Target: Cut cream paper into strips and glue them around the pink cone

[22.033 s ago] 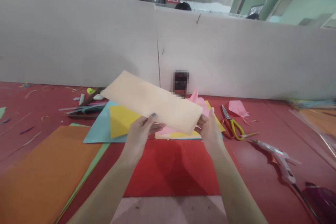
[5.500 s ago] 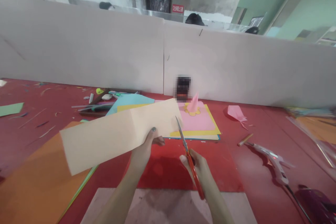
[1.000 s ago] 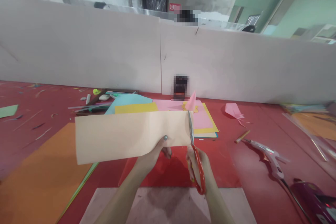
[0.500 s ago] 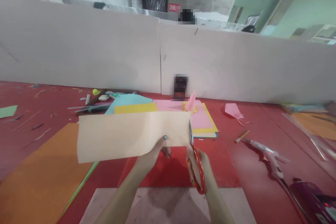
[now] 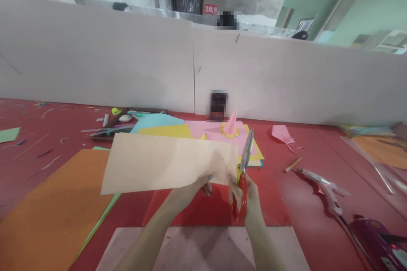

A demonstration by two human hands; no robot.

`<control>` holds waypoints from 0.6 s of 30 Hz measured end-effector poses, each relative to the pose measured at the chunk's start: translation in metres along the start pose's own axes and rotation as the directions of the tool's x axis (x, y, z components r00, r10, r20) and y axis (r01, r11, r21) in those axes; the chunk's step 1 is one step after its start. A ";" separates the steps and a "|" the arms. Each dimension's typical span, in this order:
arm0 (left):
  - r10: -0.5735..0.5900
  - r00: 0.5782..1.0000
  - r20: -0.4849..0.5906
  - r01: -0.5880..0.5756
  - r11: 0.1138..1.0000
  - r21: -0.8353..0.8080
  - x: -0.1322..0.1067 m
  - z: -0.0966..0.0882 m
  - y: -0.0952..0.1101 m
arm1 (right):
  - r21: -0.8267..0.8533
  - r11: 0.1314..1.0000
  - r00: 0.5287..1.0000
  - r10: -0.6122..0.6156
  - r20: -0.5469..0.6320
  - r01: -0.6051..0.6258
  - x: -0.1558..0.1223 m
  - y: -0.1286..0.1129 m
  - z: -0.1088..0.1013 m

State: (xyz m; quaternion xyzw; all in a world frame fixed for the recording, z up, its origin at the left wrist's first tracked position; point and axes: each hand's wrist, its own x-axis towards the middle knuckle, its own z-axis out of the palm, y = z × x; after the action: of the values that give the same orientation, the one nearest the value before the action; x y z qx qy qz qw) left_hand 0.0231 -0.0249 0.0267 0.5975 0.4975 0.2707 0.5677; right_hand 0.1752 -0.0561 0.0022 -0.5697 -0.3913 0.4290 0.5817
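A long cream paper sheet [image 5: 159,163] is raised above the table, pinched near its lower right part by my left hand [image 5: 193,188]. My right hand [image 5: 249,199] holds scissors [image 5: 244,169] with red handles, their blades pointing up and away beside the sheet's right end. The blades look closed and apart from the paper. Fingers of my right hand come close to the sheet's lower right corner; whether they also grip it I cannot tell. Under both hands lies a red sheet [image 5: 203,207]. Beyond the paper a pink paper cone [image 5: 231,125] stands on a yellow flower-shaped piece [image 5: 237,133].
Orange paper [image 5: 57,207] covers the left side. At right lie a glue gun [image 5: 330,194] with its cord, a small stick [image 5: 292,165] and a pink paper scrap [image 5: 282,134]. A purple device [image 5: 378,241] sits in the near right corner. A white partition [image 5: 95,59] closes the back.
The scissors have come away from the sheet's right edge, moved right and turned upward. The cream sheet has shifted slightly right and tilted, uncovering more of the yellow flower piece.
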 end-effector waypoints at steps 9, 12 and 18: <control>0.054 0.964 -0.259 -0.058 0.998 -0.009 0.003 -0.005 0.003 | -0.055 0.998 1.000 -0.016 -0.017 0.015 -0.006 0.001 0.003; 0.054 0.926 -0.375 -0.067 0.998 -0.022 0.005 -0.012 0.007 | -0.038 0.998 0.998 -0.039 0.051 0.041 -0.010 0.004 0.007; 0.104 0.878 -0.467 -0.189 0.972 -0.139 0.028 -0.017 0.034 | -0.010 0.996 0.983 0.086 0.159 -0.086 -0.006 0.007 0.007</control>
State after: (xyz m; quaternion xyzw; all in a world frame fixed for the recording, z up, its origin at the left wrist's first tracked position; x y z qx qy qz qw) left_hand 0.0282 0.0118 0.0559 0.4993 0.5436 0.4898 0.4641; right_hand 0.1663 -0.0597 -0.0039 -0.5509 -0.4123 0.4973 0.5284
